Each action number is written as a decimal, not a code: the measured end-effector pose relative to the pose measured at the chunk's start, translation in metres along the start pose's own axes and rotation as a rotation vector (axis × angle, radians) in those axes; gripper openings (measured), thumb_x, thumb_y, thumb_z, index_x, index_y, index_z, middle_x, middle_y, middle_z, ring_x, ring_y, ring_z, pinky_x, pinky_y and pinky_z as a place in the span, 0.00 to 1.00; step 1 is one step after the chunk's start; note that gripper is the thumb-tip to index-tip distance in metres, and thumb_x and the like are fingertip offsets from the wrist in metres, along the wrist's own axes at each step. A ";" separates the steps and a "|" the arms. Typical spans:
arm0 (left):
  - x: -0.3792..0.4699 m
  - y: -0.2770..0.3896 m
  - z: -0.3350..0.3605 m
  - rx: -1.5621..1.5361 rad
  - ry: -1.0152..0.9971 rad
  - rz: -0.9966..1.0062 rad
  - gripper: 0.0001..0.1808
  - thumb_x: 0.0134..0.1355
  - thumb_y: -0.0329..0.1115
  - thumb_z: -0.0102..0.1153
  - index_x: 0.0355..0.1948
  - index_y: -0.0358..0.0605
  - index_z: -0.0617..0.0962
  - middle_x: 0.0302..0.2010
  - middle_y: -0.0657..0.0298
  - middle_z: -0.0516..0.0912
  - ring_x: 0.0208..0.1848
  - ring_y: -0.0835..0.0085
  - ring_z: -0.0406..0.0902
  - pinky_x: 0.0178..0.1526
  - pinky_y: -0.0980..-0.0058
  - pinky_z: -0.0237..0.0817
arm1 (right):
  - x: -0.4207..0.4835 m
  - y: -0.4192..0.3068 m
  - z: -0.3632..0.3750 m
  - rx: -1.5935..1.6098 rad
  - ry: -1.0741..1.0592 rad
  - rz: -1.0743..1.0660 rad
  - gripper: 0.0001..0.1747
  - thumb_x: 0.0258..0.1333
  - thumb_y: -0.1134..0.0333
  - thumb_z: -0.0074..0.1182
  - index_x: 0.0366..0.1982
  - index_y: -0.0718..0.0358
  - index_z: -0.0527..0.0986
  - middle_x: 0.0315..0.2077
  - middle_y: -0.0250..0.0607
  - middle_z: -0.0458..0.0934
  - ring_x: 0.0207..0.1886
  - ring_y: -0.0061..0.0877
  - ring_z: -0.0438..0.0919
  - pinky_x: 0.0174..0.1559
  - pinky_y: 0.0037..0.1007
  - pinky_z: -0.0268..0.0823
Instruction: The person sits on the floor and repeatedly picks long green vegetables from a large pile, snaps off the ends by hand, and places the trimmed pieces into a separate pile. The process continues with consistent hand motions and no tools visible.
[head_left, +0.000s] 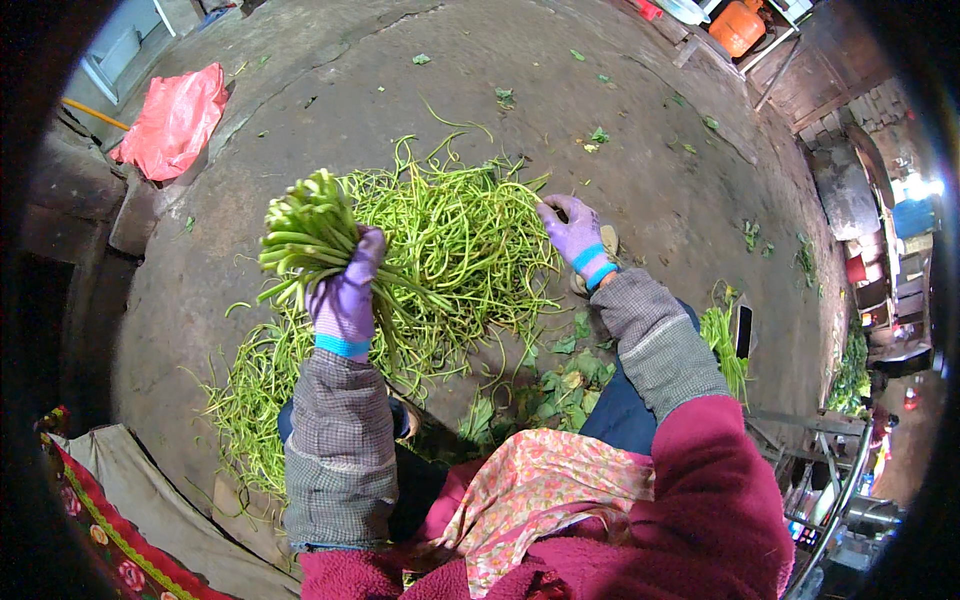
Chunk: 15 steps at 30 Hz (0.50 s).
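Note:
My left hand (349, 289), in a purple glove with a blue cuff, grips a thick bundle of green leaf stalks (311, 232), their cut ends fanned toward the upper left. In front of me a large tangled pile of thin green stems (465, 240) lies on the floor, spreading down to the left. My right hand (566, 225), gloved alike, is at the pile's right edge with thumb and forefinger brought close together at a stem; whether they pinch it I cannot tell. Torn green leaves (574, 390) lie between my legs.
To my right, a small bunch of green stalks (724, 334) lies beside a black phone (743, 331). A pink plastic sack (176, 120) is at the upper left, an orange gas cylinder (738, 28) at the upper right. A metal-framed rack (847, 480) stands at the lower right.

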<state>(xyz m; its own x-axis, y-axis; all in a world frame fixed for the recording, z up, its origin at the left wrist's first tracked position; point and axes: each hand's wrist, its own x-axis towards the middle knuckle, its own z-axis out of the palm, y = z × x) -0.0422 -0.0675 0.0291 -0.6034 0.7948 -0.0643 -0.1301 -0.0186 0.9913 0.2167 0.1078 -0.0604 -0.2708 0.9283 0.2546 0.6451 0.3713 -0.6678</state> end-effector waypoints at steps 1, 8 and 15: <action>0.000 -0.002 0.003 -0.014 -0.054 0.016 0.16 0.54 0.36 0.63 0.41 0.40 0.79 0.39 0.65 0.80 0.41 0.76 0.76 0.46 0.75 0.67 | 0.000 0.001 0.000 0.028 -0.006 0.038 0.14 0.52 0.62 0.57 0.35 0.65 0.78 0.31 0.42 0.80 0.35 0.28 0.79 0.40 0.28 0.69; -0.008 -0.014 0.028 -0.039 -0.171 -0.122 0.20 0.50 0.29 0.61 0.47 0.41 0.78 0.41 0.66 0.79 0.41 0.77 0.74 0.48 0.75 0.65 | -0.004 -0.044 0.009 0.357 -0.001 -0.071 0.14 0.53 0.63 0.58 0.37 0.65 0.78 0.31 0.42 0.80 0.35 0.26 0.78 0.40 0.27 0.70; 0.002 -0.035 0.040 -0.064 -0.315 -0.187 0.19 0.54 0.33 0.60 0.47 0.40 0.77 0.41 0.66 0.79 0.42 0.77 0.73 0.47 0.75 0.64 | -0.018 -0.076 -0.007 0.364 -0.101 -0.466 0.11 0.52 0.62 0.57 0.34 0.61 0.79 0.31 0.44 0.80 0.35 0.38 0.78 0.38 0.34 0.71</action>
<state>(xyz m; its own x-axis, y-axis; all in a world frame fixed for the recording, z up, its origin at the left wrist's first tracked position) -0.0070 -0.0411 -0.0013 -0.2940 0.9356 -0.1952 -0.2705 0.1145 0.9559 0.1773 0.0630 -0.0091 -0.5440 0.6566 0.5224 0.1607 0.6926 -0.7032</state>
